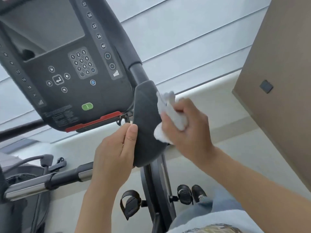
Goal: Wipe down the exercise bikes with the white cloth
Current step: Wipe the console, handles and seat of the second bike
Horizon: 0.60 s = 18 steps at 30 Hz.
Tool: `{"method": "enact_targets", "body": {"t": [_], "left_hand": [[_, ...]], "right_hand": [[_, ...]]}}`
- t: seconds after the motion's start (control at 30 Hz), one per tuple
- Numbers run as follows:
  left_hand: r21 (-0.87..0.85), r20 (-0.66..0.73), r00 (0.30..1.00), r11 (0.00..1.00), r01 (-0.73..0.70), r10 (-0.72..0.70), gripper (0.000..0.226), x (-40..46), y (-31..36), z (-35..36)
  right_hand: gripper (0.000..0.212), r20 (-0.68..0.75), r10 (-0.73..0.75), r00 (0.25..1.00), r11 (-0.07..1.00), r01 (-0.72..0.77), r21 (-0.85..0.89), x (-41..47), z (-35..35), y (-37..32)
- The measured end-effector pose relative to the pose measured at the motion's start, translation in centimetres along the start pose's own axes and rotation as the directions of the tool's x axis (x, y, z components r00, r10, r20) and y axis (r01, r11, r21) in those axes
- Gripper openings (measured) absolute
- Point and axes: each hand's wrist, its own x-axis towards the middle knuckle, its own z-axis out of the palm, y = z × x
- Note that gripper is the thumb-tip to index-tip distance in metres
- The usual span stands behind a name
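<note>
Our right hand (185, 125) clamps the white cloth (170, 115) against the right edge of the bike's dark pad (146, 115) — its long axis running up and away. Our left hand (116, 148) pinches the pad's opposite edge, steadying it.

Both bare forearms reach up and forward — the left hand (116, 148) upright with thumb and curled fingers pinching the padded handlebar grip (146, 125), the right hand (185, 125) beside it, fingers curled round a bunched white cloth (170, 115) pressed against that grip.
</note>
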Motion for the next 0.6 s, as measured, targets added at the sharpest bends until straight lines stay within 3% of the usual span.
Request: {"method": "enact_targets", "body": {"t": [0.07,0.1,0.3,0.5,0.6], "left_hand": [[-0.006,0.01,1.0,1.0,-0.007,0.007,0.045,0.0,0.0,-0.1],[-0.009,0.014,1.0,1.0,-0.008,0.008,0.046,0.0,0.1,-0.1],[0.0,0.001,1.0,1.0,-0.025,0.025,0.047,0.0,-0.2,0.1],[-0.01,-0.006,1.0,1.0,-0.013,0.013,0.048,0.0,-0.3,0.1],[0.009,0.004,1.0,1.0,-0.03,0.03,0.048,-0.5,-0.7,0.0]], "right_hand": [[0.025,-0.021,0.133,0.991,0.991,-0.133,-0.011,3.6,0.6,-0.1],[0.028,-0.01,0.129,0.992,0.991,-0.129,-0.033,4.8,0.9,-0.2],[0.033,-0.03,-0.051,0.998,0.992,0.047,-0.116,0.2,0.2,-1.6],[0.031,0.066,-0.269,0.961,0.955,0.275,-0.114,-4.5,0.1,-0.8],[0.028,0.079,-0.212,0.974,0.973,0.218,-0.078,-2.0,-0.5,-0.8]]}}
